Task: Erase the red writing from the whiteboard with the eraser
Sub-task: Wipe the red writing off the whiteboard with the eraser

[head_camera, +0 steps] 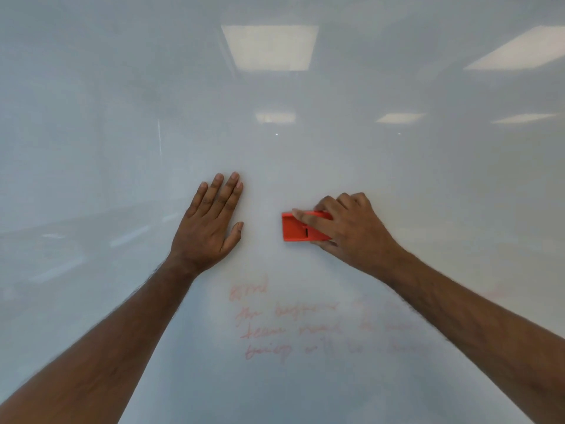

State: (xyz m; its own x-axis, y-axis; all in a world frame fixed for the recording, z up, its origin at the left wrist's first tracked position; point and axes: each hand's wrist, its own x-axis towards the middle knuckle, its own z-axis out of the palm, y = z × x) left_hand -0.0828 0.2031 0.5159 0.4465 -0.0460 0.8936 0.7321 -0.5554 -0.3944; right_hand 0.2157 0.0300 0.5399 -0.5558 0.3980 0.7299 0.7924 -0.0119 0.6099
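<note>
Against the whiteboard [305,87], above the faint red writing [305,325], the right hand [351,228] grips the red eraser [298,229], fingers curled over its top and thumb beneath. Beside it, the left hand [211,221] rests flat, fingers straight.

There is only one view, from the camera on the person's head. It faces straight toward the whiteboard [91,117] and stands close, so the board fills the whole picture and no edge of it shows. Both forearms enter from the lower corners, at 7 and 5 o'clock, and reach to the middle. The wide lens bends the picture a little. Ceiling lights [269,47] are mirrored in the board toward 12 and 2 o'clock.
</note>
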